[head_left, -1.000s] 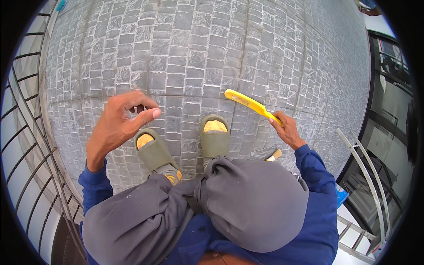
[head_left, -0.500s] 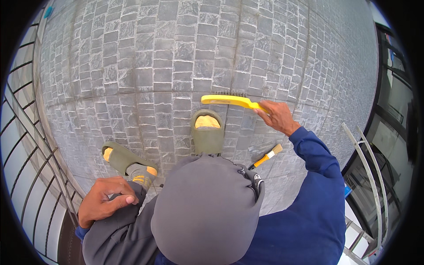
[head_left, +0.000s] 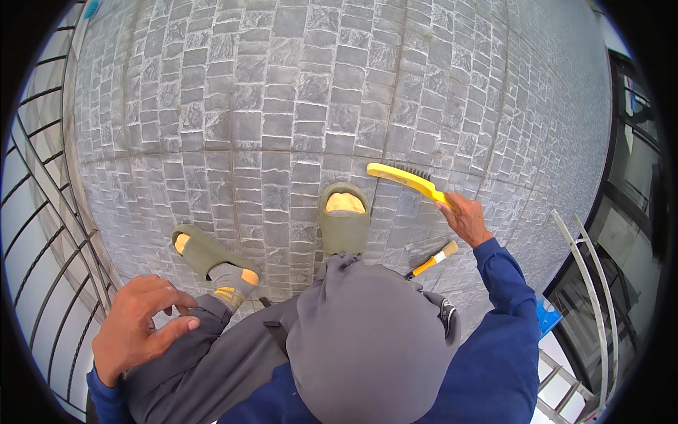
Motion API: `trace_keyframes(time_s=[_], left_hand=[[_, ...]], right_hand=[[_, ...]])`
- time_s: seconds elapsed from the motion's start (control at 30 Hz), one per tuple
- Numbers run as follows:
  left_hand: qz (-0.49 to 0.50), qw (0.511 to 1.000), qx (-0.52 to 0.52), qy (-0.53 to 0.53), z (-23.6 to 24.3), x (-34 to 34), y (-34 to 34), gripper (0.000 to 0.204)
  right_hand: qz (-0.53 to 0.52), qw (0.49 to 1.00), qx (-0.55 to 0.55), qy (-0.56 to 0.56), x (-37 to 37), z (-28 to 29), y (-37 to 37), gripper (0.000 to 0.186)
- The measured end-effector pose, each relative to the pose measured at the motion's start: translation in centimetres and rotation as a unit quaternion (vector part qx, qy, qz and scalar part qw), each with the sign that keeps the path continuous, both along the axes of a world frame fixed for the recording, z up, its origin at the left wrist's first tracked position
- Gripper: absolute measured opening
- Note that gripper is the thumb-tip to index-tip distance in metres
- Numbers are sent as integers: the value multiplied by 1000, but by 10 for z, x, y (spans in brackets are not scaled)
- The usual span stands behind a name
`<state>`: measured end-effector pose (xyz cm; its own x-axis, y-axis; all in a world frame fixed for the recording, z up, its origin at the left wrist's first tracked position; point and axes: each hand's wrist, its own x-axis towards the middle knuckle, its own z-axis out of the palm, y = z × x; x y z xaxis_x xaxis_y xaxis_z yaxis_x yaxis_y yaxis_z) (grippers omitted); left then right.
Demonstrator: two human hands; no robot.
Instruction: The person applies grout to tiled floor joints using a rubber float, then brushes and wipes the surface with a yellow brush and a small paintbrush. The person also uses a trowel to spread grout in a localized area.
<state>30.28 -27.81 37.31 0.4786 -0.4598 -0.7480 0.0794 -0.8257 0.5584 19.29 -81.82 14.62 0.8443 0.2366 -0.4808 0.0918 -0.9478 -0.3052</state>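
My right hand (head_left: 465, 218) grips the handle of a yellow wire brush (head_left: 401, 177), its dark bristles against the grey patterned tile floor (head_left: 296, 85). Just below it a paintbrush (head_left: 428, 263) with a yellow and black handle and pale bristles lies on the floor, close to my right sleeve. My left hand (head_left: 145, 325), fingers loosely curved and thumb apart, hovers at or rests near my left knee; contact is unclear. It holds nothing visible. My olive slides (head_left: 342, 233) are on the tiles, the right one just left of the wire brush's head.
A black metal railing (head_left: 46, 240) runs along the left edge, with a small blue object (head_left: 92, 10) at its far end. At right are dark-framed glass panels (head_left: 632, 177), an aluminium ladder (head_left: 595, 297) and a blue plastic object (head_left: 547, 318).
My left hand has dropped back toward my left knee, and my left foot has moved outward to the left. The yellow brush has swung left, then back rightward and slightly lower.
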Motion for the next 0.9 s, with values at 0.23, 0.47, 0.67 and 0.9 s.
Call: trace_keyframes(time_s=[0.23,0.47,0.67,0.9], left_hand=[[-117,972,79,-186,14,27,-15,35],[-26,936,202,-287,72,18,-1,36],[117,952,231,-160,70,-8,35,39],[8,971,135,-199,85,8,33,48]], right_hand=[[61,979,182,-62,80,-45,215,38],[58,986,148,-46,77,-35,190,36],[43,999,29,-12,35,12,87,34],[86,977,185,-63,103,-53,285,40]])
